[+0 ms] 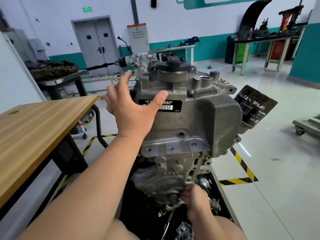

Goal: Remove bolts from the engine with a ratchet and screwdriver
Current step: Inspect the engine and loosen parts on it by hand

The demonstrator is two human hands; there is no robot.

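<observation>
A grey cast engine (194, 118) stands upright in front of me over a black tray (138, 212). My left hand (131, 108) is raised with its fingers spread at the engine's upper left, and the thumb lies across the black label (174, 105). It holds nothing. My right hand (195, 198) is low at the engine's bottom edge, next to a small toothed shaft (173, 199). Its fingers are curled against the casting, and what they pinch is hidden. I can make out neither a ratchet nor a screwdriver in either hand.
A black oil filter (254, 106) sticks out on the engine's right. A wooden table (34, 129) stands close on my left. Loose metal parts (185, 229) lie in the tray. Yellow-black floor tape (242, 165) runs on the right. Workbenches (256, 42) line the far wall.
</observation>
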